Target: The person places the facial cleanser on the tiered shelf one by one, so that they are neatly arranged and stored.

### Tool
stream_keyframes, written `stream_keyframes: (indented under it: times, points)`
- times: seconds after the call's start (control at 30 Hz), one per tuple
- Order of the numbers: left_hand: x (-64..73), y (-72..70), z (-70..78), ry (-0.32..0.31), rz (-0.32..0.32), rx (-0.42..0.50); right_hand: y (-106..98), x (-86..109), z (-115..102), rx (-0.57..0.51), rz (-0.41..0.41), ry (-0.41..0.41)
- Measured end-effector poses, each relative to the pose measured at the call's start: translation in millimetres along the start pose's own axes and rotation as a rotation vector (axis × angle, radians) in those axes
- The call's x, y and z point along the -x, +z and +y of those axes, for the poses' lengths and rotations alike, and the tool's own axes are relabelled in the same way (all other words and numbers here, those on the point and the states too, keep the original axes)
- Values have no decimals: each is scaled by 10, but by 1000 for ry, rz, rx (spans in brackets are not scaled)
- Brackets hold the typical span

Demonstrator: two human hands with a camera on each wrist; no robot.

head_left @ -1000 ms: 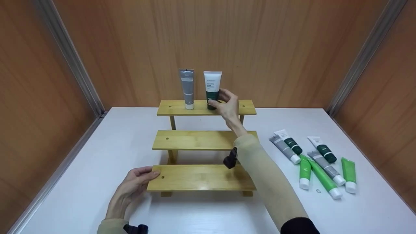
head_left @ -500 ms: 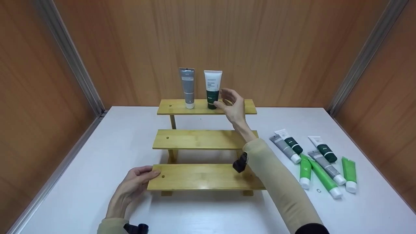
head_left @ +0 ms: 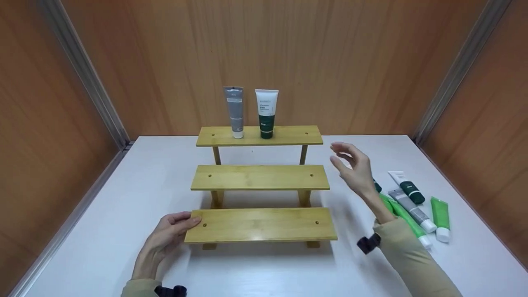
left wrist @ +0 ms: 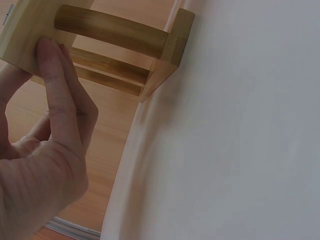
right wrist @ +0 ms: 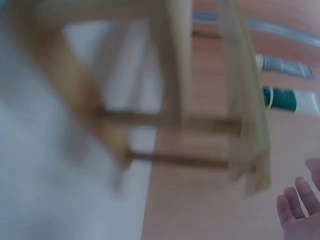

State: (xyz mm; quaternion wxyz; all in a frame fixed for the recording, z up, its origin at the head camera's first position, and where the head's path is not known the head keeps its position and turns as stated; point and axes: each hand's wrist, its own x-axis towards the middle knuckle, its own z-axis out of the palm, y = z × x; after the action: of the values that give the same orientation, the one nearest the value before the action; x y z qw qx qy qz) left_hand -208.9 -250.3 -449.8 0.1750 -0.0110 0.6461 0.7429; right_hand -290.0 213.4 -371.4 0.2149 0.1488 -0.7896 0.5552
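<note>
A three-tier bamboo display stand (head_left: 260, 178) stands on the white table. On its top shelf, a grey tube (head_left: 235, 109) and a white and dark green tube (head_left: 267, 111) stand upright on their caps, a gap between them. My left hand (head_left: 165, 234) pinches the left end of the bottom shelf, thumb on top; in the left wrist view its fingers (left wrist: 61, 107) press the board's underside. To the right of the stand, my right hand (head_left: 355, 171) is in the air with loosely curved fingers, holding nothing. The right wrist view is blurred.
Several tubes lie at the right of the table: a white and dark green tube (head_left: 410, 190), a grey tube (head_left: 412, 209) and a green tube (head_left: 440, 218) among them. My right hand and forearm partly cover others. Wood-grain panels (head_left: 350, 62) enclose the back and sides.
My right hand has let go of the white and dark green tube on the top shelf and moved right and toward me. My left hand keeps its place on the bottom shelf.
</note>
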Motion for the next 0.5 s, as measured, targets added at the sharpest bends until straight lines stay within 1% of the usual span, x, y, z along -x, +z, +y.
stream_keyframes:
  times: [0.1, 0.17, 0.2, 0.33, 0.43, 0.5]
  points:
    - [5, 2, 9, -5, 7, -2, -322, 172, 186, 166, -65, 74]
    - [9, 0, 13, -7, 13, -1, -510, 280, 301, 265, -122, 131]
    - [11, -2, 13, -8, 13, 0, -593, 327, 351, 298, -150, 158]
    - [17, -1, 7, -22, 24, 3, -840, 475, 524, 349, -247, 252]
    - [15, 9, 2, -25, 32, -3, -942, 541, 621, 382, -306, 294]
    - [10, 18, 2, -14, 29, -12, -981, 574, 672, 416, -338, 319]
